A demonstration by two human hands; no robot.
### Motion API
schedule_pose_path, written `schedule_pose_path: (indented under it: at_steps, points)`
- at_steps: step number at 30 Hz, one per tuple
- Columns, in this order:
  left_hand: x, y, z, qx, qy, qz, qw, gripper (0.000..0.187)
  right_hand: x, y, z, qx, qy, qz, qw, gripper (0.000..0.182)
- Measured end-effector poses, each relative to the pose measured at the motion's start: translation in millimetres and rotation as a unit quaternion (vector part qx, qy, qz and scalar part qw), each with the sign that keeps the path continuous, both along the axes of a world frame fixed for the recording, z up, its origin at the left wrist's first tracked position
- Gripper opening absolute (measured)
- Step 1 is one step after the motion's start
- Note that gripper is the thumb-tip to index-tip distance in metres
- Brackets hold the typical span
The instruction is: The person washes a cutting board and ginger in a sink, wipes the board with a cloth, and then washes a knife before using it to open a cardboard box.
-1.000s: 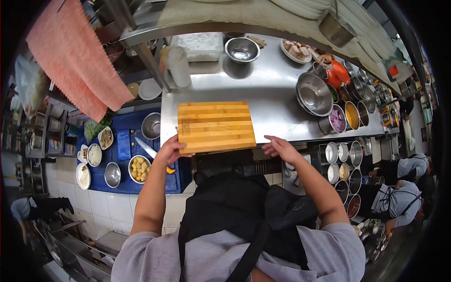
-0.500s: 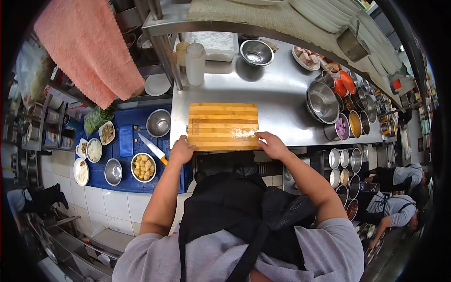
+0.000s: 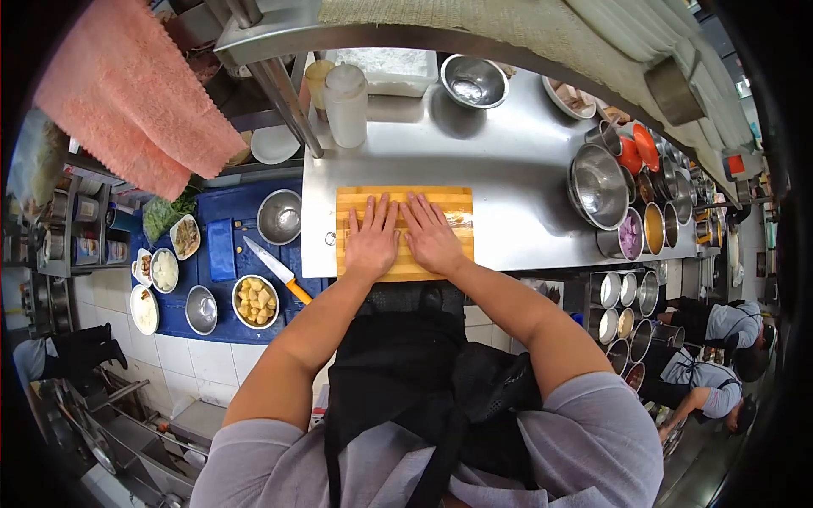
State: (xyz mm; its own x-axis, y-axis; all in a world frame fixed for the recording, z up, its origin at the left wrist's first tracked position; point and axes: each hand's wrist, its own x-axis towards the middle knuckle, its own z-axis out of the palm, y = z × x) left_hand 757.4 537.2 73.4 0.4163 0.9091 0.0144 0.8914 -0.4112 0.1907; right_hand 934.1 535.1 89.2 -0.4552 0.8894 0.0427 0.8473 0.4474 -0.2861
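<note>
Both of my hands lie palm down on a striped wooden cutting board (image 3: 457,254) at the front edge of the steel counter. My left hand (image 3: 372,240) rests on the board's left half, its fingers stretched away from me. Beside it, my right hand (image 3: 432,240) lies flat near the middle, fingers extended. The palms hide part of the board, and a wet shine shows at its right. To the left, a knife (image 3: 271,261) with an orange handle lies on the blue surface, by a bowl of yellow chunks (image 3: 256,301).
Steel bowls (image 3: 279,217), small dishes and a blue block (image 3: 222,250) sit on the blue surface (image 3: 240,199). Behind the board stand a white bottle (image 3: 346,106) and a bowl (image 3: 474,81). Pots (image 3: 599,186) crowd the right. An overhead shelf (image 3: 339,38) crosses above. People (image 3: 707,381) are at far right.
Both hands have moved from the board's side edges inward onto its top and now lie flat, close together. The camera view has shifted slightly.
</note>
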Motion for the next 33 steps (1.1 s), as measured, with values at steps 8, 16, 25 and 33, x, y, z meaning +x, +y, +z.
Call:
schedule_pose_path:
  at_steps: [8,16,25,33]
  points:
    - [6,15,13,-0.045,0.041,0.007,0.998,0.062,-1,13,-2,-0.004,-0.028,-0.006,1.000,0.058]
    - [-1,4,15,0.011,-0.048,0.011,0.999,0.056,6,9,-2,0.017,-0.002,-0.002,1.000,0.055]
    - [-81,-123,196,-0.260,-0.477,-0.115,0.832,0.018,167,-57,66,-0.110,0.159,-0.126,0.973,0.028]
    - [-43,-161,255,-0.107,-0.522,-0.233,0.814,0.023,248,-138,67,-0.204,0.104,-0.244,0.942,0.024]
